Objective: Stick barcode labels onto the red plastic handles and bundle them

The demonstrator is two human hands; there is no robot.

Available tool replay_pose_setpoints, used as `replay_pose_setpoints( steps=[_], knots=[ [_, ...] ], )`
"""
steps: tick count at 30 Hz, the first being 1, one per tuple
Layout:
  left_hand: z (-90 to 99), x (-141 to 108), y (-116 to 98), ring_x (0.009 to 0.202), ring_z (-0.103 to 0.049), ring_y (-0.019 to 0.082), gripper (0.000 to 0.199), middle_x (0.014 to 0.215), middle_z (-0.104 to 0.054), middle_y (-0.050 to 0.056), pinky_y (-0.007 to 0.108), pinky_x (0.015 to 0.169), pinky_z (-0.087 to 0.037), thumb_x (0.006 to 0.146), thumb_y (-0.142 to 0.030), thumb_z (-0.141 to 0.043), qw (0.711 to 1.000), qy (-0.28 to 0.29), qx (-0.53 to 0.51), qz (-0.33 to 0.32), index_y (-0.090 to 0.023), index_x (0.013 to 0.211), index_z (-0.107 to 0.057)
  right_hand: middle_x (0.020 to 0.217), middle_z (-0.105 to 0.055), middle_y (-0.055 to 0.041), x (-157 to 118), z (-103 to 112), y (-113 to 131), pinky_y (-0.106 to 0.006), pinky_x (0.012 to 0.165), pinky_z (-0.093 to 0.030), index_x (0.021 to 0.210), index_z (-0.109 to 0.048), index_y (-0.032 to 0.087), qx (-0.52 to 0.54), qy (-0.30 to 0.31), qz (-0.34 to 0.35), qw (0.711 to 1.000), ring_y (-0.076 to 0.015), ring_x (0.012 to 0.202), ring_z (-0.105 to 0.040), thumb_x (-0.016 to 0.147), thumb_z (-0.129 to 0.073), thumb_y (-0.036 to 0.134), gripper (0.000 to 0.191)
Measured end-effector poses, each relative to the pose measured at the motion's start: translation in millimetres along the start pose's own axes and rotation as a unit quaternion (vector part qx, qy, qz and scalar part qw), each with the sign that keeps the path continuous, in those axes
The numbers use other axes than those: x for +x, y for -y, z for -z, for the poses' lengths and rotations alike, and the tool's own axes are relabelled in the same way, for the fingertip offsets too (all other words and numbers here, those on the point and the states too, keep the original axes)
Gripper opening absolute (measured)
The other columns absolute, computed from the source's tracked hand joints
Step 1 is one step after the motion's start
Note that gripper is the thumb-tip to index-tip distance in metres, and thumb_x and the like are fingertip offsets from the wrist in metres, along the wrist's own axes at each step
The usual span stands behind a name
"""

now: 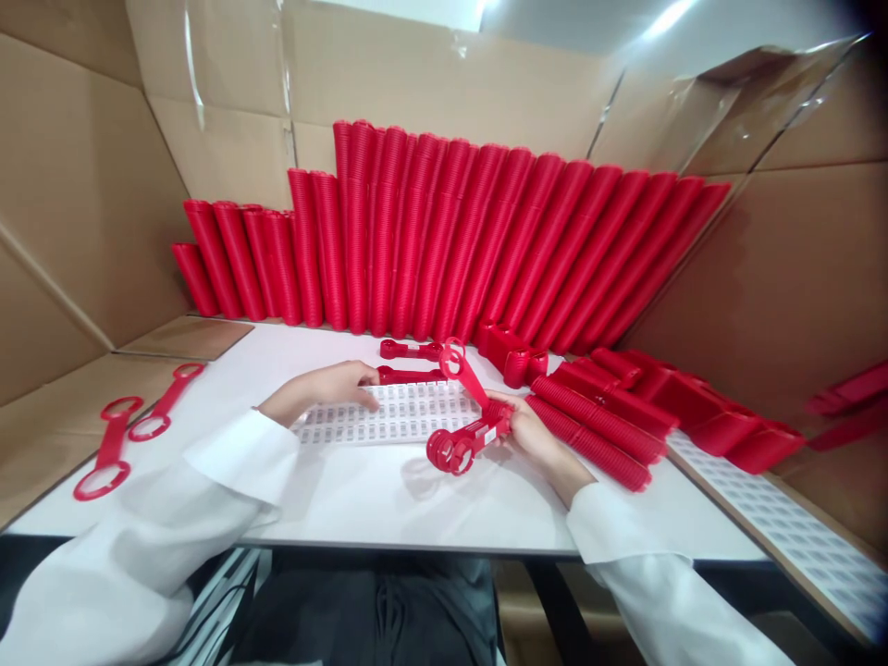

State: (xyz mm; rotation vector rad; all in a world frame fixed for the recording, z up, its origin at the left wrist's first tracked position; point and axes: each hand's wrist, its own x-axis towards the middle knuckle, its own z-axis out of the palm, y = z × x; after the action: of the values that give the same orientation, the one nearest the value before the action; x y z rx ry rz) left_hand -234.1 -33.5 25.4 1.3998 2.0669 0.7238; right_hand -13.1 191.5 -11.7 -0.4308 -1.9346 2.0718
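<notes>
My left hand (343,384) is at the upper left of a white sheet of printed labels (409,413), its thumb over the sheet and its fingers curled by the far edge. My right hand (522,425) grips a small bunch of red plastic pieces (478,433), each a flat bar with a ring at its ends. One of the pieces juts up and away from the others, and a white label shows on the bunch. Two more red ringed bars (412,350) lie just behind the sheet; the nearer is partly covered by it.
Tall stacks of red ringed pieces (444,240) lean against the cardboard wall (444,83). More stacks (589,430) lie at the right, beside another label sheet (783,518). Two single red bars (111,450) rest on the left of the white table (388,509).
</notes>
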Motion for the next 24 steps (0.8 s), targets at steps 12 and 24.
replay_pose_setpoints(
  steps=[12, 24],
  knots=[
    [22.3, -17, 3, 0.072, -0.055, 0.015, 0.028, 0.080, -0.062, 0.000, 0.023, 0.061, -0.039, 0.065, -0.036, -0.065, 0.997, 0.076, 0.002, 0.013, -0.016, 0.085, -0.060, 0.043, -0.054, 0.0023, -2, 7, 11, -0.021, 0.035, -0.032, 0.107, -0.064, 0.011, -0.049, -0.019, 0.001, 0.999, -0.0103, 0.033, -0.043, 0.055, -0.044, 0.014, 0.056],
    [46.5, -35, 26, 0.063, -0.052, 0.014, 0.028, 0.071, -0.058, 0.000, 0.021, 0.053, -0.036, 0.065, -0.036, -0.063, 0.992, 0.114, 0.015, 0.056, -0.015, 0.083, -0.061, 0.040, -0.050, 0.0042, -1, 15, 8, -0.021, 0.035, -0.030, 0.107, -0.063, 0.010, -0.051, -0.040, 0.025, 0.998, -0.0103, 0.034, -0.044, 0.057, -0.046, 0.016, 0.053]
  ],
)
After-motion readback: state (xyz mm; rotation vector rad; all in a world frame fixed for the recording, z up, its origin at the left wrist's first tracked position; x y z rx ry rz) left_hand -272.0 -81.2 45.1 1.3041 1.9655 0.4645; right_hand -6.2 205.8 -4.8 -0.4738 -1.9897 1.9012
